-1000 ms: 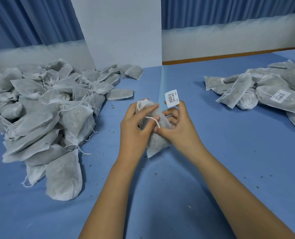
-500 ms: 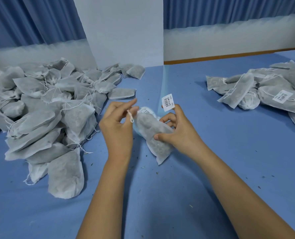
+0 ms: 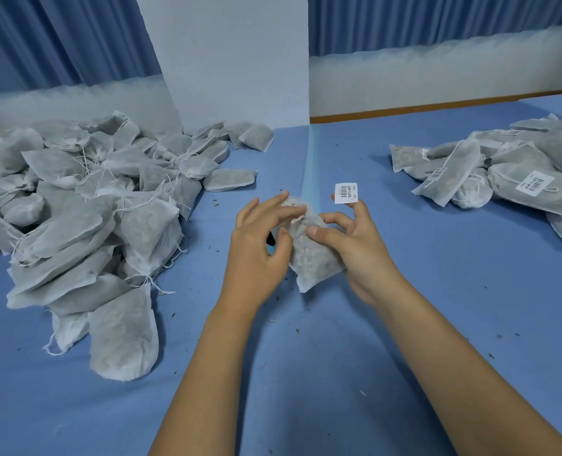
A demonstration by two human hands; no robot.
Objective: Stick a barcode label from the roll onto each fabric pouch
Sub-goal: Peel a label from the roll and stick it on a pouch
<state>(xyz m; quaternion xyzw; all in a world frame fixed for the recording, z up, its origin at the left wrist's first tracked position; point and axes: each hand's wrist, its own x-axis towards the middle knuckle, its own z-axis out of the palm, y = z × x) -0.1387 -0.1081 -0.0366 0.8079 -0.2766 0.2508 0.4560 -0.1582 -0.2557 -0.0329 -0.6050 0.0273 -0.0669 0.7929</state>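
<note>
One pouch (image 3: pixel 309 255), likely light and floppy, is gripped mid-body by the right hand (image 3: pixel 358 255), label (image 3: pixel 346 193) on a fingertip; the left hand (image 3: pixel 256 251) rests straight fingers on top.

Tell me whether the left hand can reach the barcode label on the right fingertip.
Probably yes: the barcode label stands on a raised finger of the right hand, beside the pouch, nothing between it and the left hand.
</note>
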